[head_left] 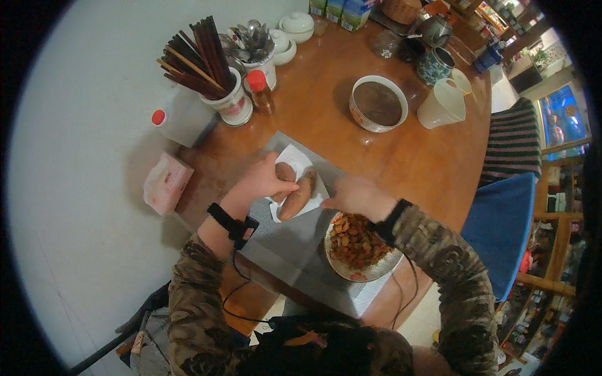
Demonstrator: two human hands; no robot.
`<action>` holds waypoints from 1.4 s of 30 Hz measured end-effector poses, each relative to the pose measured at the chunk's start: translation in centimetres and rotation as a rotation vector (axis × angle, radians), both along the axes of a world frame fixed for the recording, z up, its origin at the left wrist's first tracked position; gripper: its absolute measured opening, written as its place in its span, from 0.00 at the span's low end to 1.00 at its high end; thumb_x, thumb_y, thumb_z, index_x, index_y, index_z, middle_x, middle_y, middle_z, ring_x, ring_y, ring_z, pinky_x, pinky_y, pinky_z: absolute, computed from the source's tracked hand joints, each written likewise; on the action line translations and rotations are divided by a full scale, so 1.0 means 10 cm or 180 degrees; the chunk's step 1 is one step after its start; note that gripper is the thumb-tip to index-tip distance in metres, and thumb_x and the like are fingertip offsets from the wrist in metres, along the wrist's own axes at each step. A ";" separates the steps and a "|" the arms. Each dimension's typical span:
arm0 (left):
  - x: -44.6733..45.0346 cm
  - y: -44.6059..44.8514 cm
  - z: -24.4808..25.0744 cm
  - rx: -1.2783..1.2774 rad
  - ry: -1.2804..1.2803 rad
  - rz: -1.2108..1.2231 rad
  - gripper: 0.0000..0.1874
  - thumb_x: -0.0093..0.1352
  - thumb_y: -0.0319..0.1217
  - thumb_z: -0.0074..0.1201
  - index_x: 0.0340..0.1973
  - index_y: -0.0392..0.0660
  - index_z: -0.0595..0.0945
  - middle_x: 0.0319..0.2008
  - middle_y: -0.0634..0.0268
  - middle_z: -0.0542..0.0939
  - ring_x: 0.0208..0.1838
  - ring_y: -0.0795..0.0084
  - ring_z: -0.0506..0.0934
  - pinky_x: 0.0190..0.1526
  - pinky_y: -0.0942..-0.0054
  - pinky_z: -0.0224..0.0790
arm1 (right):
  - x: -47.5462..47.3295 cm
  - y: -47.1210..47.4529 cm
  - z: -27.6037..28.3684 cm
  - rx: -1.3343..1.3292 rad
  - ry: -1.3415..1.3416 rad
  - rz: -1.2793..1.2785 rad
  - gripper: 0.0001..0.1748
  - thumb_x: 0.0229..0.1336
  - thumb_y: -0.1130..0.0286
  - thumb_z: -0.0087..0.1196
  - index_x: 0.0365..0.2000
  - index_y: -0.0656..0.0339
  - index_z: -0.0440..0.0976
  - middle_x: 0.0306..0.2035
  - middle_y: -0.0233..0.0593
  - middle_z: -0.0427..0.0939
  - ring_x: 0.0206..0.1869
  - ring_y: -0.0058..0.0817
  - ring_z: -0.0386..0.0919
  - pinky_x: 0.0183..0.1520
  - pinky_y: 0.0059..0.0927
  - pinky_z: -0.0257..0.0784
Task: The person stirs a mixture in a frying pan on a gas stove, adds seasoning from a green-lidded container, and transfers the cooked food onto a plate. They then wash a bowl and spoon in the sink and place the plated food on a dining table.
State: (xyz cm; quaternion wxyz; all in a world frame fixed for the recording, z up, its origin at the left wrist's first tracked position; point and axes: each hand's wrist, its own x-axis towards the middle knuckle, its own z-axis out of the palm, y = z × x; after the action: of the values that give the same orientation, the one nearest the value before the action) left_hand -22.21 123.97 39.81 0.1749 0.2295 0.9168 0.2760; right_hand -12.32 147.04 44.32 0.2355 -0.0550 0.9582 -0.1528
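Observation:
Two brown sweet potatoes lie side by side on a white paper napkin (294, 155). My left hand (254, 181) reaches across the left sweet potato (285, 172), its thumb and fingers around it. The thumb tip comes up against the right sweet potato (296, 201). Blurred, my right hand (355, 193) is by the napkin's right edge, thumb pointing at it; whether it pinches the paper cannot be made out. Below that hand is a plate (357, 275) of chopped, browned food (355, 239), partly covered by the wrist. A grey placemat (301, 258) lies beneath.
Farther back stand a bowl of dark liquid (378, 103) and a translucent plastic jug (441, 105). Along the wall are a chopstick holder (235, 105), a red-capped spice bottle (261, 96), a plastic canister (186, 122) and a tissue pack (167, 183). A blue chair (501, 235) is at right.

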 end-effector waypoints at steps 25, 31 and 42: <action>0.54 0.05 0.13 0.0233 0.2346 -0.1437 0.27 0.51 0.37 0.66 0.44 0.39 0.79 0.49 0.57 0.74 0.56 0.57 0.70 0.59 0.59 0.58 | 0.31 0.47 1.06 -0.1724 0.0028 -0.1242 0.13 0.57 0.65 0.59 0.30 0.68 0.76 0.19 0.34 0.75 0.20 0.19 0.73 0.25 0.25 0.69; 0.54 0.45 -0.21 -0.1206 0.3104 -0.1610 0.15 0.56 0.37 0.58 0.33 0.39 0.84 0.40 0.58 0.76 0.51 0.60 0.71 0.57 0.61 0.58 | 1.27 0.66 1.08 -0.2292 -0.0132 -0.2000 0.07 0.61 0.70 0.56 0.35 0.65 0.75 0.22 0.27 0.75 0.21 0.14 0.71 0.24 0.20 0.67; 0.95 0.48 -0.03 0.0571 0.0812 -0.0345 0.14 0.69 0.36 0.53 0.42 0.39 0.81 0.38 0.53 0.79 0.40 0.52 0.78 0.43 0.58 0.70 | 2.52 0.56 -0.57 -0.2727 -0.0269 -0.3577 0.19 0.63 0.67 0.51 0.50 0.69 0.72 0.34 0.44 0.82 0.30 0.27 0.82 0.30 0.27 0.77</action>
State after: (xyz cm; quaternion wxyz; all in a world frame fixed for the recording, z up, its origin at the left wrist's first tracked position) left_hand -12.69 128.74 39.54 0.0504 0.3265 0.8896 0.3155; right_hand 12.91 152.63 38.67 0.1157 0.3661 0.6871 -0.6169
